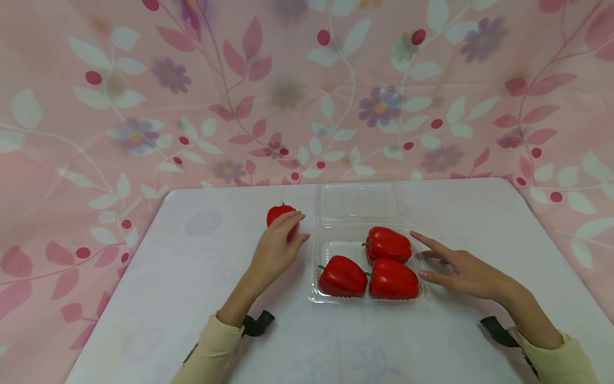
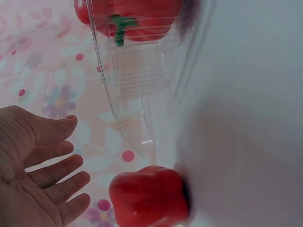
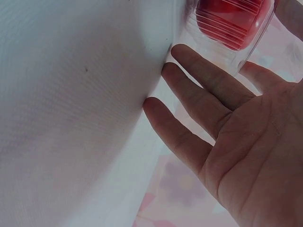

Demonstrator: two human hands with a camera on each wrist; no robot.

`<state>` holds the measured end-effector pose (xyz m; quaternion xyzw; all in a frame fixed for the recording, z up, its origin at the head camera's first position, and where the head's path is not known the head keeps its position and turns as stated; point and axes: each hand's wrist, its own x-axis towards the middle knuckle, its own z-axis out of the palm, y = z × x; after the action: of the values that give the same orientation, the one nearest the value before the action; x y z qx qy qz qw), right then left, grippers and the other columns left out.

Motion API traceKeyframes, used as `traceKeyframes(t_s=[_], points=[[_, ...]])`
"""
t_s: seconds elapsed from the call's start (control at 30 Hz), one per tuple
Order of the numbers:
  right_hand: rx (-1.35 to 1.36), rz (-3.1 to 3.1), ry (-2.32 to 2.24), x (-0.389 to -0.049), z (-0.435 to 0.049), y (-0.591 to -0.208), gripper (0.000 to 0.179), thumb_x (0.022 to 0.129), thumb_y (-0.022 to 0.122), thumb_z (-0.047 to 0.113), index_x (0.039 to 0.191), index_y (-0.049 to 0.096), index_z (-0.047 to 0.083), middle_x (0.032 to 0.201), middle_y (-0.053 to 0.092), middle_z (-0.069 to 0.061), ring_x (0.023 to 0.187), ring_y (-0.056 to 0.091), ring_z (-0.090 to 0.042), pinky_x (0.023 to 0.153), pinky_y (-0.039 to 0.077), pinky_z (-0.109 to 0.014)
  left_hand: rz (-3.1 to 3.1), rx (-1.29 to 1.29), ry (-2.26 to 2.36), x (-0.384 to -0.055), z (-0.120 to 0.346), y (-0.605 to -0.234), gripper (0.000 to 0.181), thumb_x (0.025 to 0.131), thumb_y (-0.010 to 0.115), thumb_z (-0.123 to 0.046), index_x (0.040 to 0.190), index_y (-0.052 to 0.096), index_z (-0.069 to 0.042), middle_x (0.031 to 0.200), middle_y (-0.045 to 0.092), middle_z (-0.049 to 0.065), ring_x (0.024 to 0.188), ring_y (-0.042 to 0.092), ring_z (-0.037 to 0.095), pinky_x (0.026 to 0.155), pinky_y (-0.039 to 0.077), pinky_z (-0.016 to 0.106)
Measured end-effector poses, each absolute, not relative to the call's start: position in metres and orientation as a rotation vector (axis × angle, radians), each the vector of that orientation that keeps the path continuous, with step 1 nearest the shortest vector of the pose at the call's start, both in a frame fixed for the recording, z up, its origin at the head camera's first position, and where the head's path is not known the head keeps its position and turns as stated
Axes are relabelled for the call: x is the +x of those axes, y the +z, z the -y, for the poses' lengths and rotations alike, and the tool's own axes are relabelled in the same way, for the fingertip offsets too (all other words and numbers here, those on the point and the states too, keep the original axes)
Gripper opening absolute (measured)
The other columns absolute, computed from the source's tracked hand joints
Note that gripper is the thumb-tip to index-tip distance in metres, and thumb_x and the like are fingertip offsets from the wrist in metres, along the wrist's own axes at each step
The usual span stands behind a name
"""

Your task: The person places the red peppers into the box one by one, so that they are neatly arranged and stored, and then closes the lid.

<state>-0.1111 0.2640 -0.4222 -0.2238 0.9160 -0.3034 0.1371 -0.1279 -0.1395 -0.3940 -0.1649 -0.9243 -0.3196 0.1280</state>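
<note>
Currently: left hand [image 1: 275,250] and right hand [image 1: 462,272] hovering wide, red peppers between and beside

Pink floral cloth [image 1: 288,64] is hanging beyond both hands. White tabletop [image 1: 431,346] is spreading beneath them and out to either side.

Clear box [image 1: 340,246] is sitting between the hands, its near edge closer to the wearer than either set of fingertips. Lid [image 1: 360,201] is extending back from its far side, away from both hands.

Pale sleeves [image 1: 211,341] are covering the forearms behind the hands. Left hand is holding its thumb and fingers apart, palm empty; from the head it is partly covering the loose pepper [image 1: 277,212], while the left wrist view is showing a gap between fingers and fruit. Right hand is also keeping its fingers spread, just beside the box's right wall; whether it is touching the wall, cannot tell.

Three more peppers are lying inside the box: near-right pepper [image 1: 394,280] and far pepper [image 1: 389,245] nearest the right hand, near-left pepper [image 1: 342,277] on the left hand's side. Loose pepper is resting outside the box, on the tabletop by the left fingertips.

Black wrist pieces [image 1: 259,324] are jutting inward below each hand. Green stems [image 1: 365,244] are pointing toward the left hand's side from the three boxed peppers.
</note>
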Motion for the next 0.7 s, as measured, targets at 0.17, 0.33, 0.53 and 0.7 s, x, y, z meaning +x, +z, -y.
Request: traceKeyframes(t_s=[0.17, 0.33, 0.53, 0.7], points=[[-0.651, -2.652, -0.869, -0.111, -0.264, -0.424, 0.084, 0.089, 0.068, 0.046, 0.157, 0.022, 0.031, 0.129, 0.061, -0.015, 0.116, 0.057, -0.044, 0.08, 0.046, -0.072, 2.665, -0.461, -0.923, -0.133, 0.149, -0.396, 0.049, 0.085, 0.079, -0.016, 0.13, 0.063, -0.007, 0.131, 0.06, 0.01, 0.123, 0.054, 0.027, 0.094, 0.051, 0.045], [-0.65, -2.652, -0.865, -0.111, -0.264, -0.422, 0.084, 0.089, 0.068, 0.046, 0.157, 0.021, 0.033, 0.129, 0.062, -0.015, 0.115, 0.058, -0.044, 0.08, 0.046, -0.072, 2.628, -0.466, -0.933, -0.138, 0.157, -0.399, 0.043, 0.086, 0.076, -0.009, 0.127, 0.064, -0.003, 0.132, 0.058, 0.012, 0.126, 0.051, 0.029, 0.098, 0.048, 0.048], [-0.647, -2.652, -0.871, -0.111, -0.264, -0.423, 0.084, 0.088, 0.068, 0.046, 0.157, 0.021, 0.034, 0.13, 0.061, -0.015, 0.116, 0.056, -0.044, 0.08, 0.046, -0.072, 2.651, -0.429, -0.944, -0.143, 0.165, -0.4, 0.044, 0.087, 0.075, -0.009, 0.129, 0.062, -0.003, 0.138, 0.054, 0.011, 0.132, 0.045, 0.029, 0.094, 0.051, 0.048], [-0.649, -2.643, -0.885, -0.111, -0.263, -0.425, 0.084, 0.089, 0.068, 0.045, 0.157, 0.021, 0.033, 0.13, 0.061, -0.015, 0.117, 0.056, -0.044, 0.081, 0.045, -0.072, 2.67, -0.403, -0.946, -0.146, 0.171, -0.398, 0.043, 0.088, 0.073, -0.007, 0.13, 0.062, -0.002, 0.138, 0.054, 0.012, 0.133, 0.044, 0.031, 0.095, 0.05, 0.049]])
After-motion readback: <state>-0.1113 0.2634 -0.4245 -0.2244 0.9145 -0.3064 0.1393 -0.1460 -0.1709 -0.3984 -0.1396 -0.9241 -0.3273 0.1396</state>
